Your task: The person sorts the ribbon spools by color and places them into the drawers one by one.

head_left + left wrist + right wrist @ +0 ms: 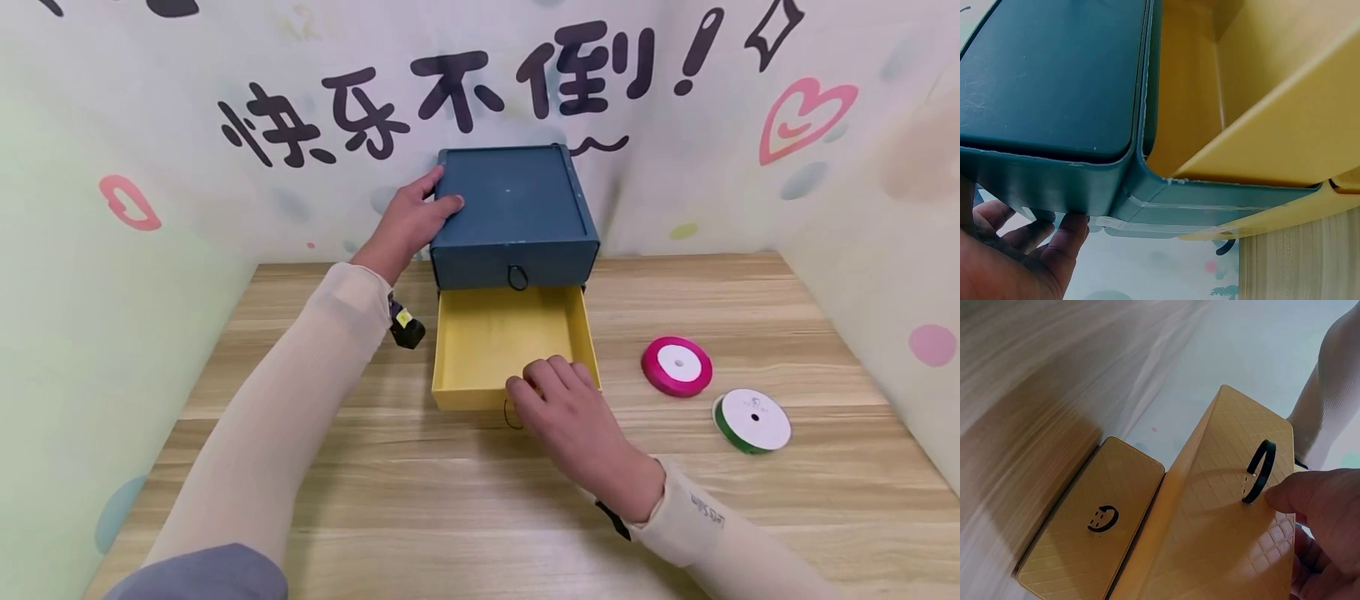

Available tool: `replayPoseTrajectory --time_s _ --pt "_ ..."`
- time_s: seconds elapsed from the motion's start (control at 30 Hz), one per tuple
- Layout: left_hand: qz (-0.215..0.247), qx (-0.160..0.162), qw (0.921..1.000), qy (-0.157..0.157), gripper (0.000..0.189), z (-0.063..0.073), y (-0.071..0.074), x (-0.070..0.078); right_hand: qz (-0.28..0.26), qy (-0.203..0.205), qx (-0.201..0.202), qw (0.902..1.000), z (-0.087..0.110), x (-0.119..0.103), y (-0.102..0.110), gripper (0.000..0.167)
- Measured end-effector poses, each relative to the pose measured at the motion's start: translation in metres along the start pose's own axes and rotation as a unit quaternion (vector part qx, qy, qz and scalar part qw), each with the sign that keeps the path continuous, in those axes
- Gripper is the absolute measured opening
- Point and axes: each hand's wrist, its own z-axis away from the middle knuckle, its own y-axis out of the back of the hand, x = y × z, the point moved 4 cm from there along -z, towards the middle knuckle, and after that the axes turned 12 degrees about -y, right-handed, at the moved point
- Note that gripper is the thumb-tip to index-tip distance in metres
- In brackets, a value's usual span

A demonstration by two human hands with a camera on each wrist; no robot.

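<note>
A small blue drawer cabinet (510, 200) stands against the back wall, its blue top drawer (480, 267) closed. Below that, a yellow drawer (472, 399) is pulled out, and its visible inside is bare. My right hand (567, 417) grips the drawer's front panel, thumb outside beside the black pull loop (1267, 469) and fingers over the rim. My left hand (412, 218) rests on the cabinet's left upper edge, thumb on top and fingers along the side. In the right wrist view a lower yellow drawer (1079, 544) sits closed with its own loop.
Right of the cabinet lie a pink ribbon spool (655, 369) and a green ribbon spool (757, 417), flat on the wooden table (420, 500). A printed wall covering (697, 167) rises directly behind the cabinet and along both sides of the table.
</note>
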Motion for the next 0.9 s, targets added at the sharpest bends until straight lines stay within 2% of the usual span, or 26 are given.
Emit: replayPoseTrajectory --time_s 0.6,0.77,0.9 --pt "0.009 0.001 1.0 -0.004 0.067 -0.001 0.0 -0.002 -0.016 0.008 -0.001 0.9998 0.007 0.001 0.005 0.018" --pt "0.011 0.002 0.9999 -0.003 0.067 -0.002 0.0 -0.002 -0.035 0.014 0.018 0.9991 0.006 0.002 0.007 0.016" --pt "0.014 0.004 0.9999 -0.003 0.067 -0.002 0.0 -0.003 -0.048 0.017 0.04 0.9979 0.003 0.007 0.014 0.022"
